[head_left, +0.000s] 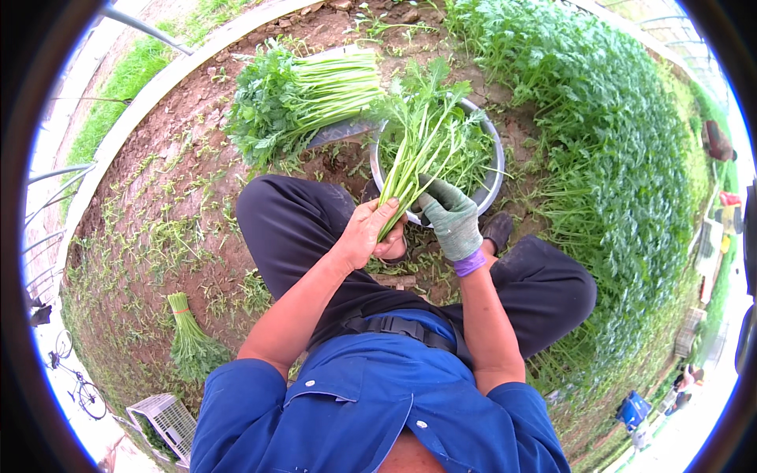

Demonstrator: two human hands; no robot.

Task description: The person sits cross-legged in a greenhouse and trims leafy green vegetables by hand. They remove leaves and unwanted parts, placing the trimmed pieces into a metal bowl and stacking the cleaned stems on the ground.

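Note:
My bare left hand (368, 232) is closed around the lower stems of a bunch of leafy greens (414, 148), whose feathery leaves point away from me. My right hand (447, 216), in a grey-green glove with a purple cuff, is at the right side of those stems, fingers curled; whether it grips any is hidden. Beneath the bunch stands a round metal-rimmed basin (495, 154) with loose greens in it. To its left, a large pile of cut greens (337, 83) lies with stems side by side on a flat tray or board (340, 131).
A dense bed of growing greens (615, 177) fills the right side. A banded bundle (190, 331) lies on soil at left, above a white plastic crate (168, 423). Trimmings litter the ground. A bicycle (77, 381) is far left; a blue container (634, 410) and people are far right.

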